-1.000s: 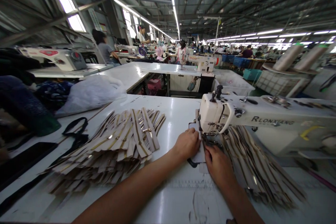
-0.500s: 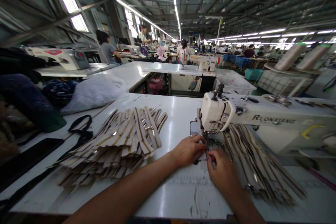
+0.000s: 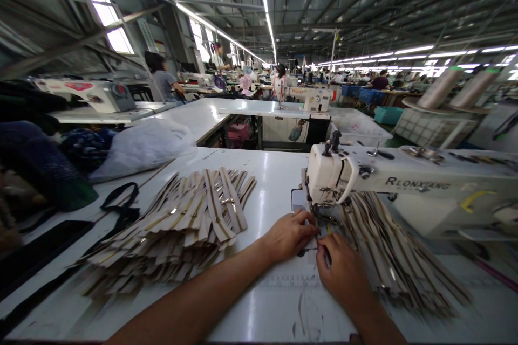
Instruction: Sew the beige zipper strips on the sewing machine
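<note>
Both my hands meet at the needle of a white sewing machine (image 3: 400, 186). My left hand (image 3: 288, 234) has its fingers curled and pinches a small piece at the presser foot (image 3: 326, 219). My right hand (image 3: 340, 267) pinches the same spot from the right; the piece itself is mostly hidden under my fingers. A fanned pile of beige zipper strips (image 3: 182, 223) lies to the left of my left arm. A second pile of strips (image 3: 388, 250) lies under the machine arm, right of my right hand.
A black strap (image 3: 117, 207) and dark cloth lie at the table's left edge, with a white plastic bag (image 3: 140, 148) behind. Thread cones (image 3: 441, 86) stand at the back right. Other sewing tables and seated people fill the hall beyond.
My hands drew closer together at the presser foot, going from lying flat on the piece to pinching it. The camera shifted slightly.
</note>
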A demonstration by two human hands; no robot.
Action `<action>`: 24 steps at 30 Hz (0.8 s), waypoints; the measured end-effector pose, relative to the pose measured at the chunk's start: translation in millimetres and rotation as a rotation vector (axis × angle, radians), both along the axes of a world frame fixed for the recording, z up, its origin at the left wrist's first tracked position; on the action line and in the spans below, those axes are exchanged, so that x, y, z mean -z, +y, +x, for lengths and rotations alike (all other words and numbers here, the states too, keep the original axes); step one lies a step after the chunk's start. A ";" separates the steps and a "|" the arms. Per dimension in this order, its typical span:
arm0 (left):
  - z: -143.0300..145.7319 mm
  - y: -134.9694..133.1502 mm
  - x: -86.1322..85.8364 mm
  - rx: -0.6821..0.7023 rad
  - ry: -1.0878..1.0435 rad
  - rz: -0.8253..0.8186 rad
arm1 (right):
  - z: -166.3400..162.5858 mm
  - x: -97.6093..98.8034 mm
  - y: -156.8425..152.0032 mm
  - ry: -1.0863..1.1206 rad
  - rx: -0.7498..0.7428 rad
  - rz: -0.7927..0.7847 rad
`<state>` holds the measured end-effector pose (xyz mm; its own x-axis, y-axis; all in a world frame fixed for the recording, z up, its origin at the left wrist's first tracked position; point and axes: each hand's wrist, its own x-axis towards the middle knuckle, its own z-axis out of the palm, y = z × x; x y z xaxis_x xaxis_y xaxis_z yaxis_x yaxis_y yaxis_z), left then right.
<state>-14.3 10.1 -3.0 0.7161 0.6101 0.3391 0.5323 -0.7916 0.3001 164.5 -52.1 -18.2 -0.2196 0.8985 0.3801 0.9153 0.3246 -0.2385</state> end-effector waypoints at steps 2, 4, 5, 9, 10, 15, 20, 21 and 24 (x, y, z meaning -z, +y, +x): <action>0.1 -0.1 -0.1 -0.006 0.008 0.006 | -0.2 -0.4 0.8 -0.010 0.011 -0.005; 0.3 -0.3 -1.2 -0.009 0.025 0.018 | -0.9 -1.9 2.4 -0.021 0.023 -0.018; 0.5 -0.5 -1.9 -0.009 0.034 0.026 | -1.5 -3.1 3.5 -0.027 0.029 -0.025; 1.2 -1.8 -4.7 -0.020 0.068 0.057 | -4.6 -8.2 9.5 -0.068 0.053 -0.052; 1.2 -2.1 -4.9 -0.025 0.071 0.061 | -5.3 -9.1 11.0 -0.079 0.060 -0.060; 0.3 -2.6 -4.4 -0.039 0.057 0.057 | -6.2 -8.9 18.5 -0.103 0.075 -0.078; -0.8 -0.9 -5.5 -0.058 0.053 0.036 | -5.4 -4.0 25.2 -0.118 0.056 -0.068; -1.2 -0.2 -5.8 -0.065 0.053 0.031 | -5.4 -2.8 25.9 -0.121 0.053 -0.065; -3.3 2.7 -6.5 -0.085 0.049 0.013 | -5.3 1.0 26.2 -0.122 0.050 -0.051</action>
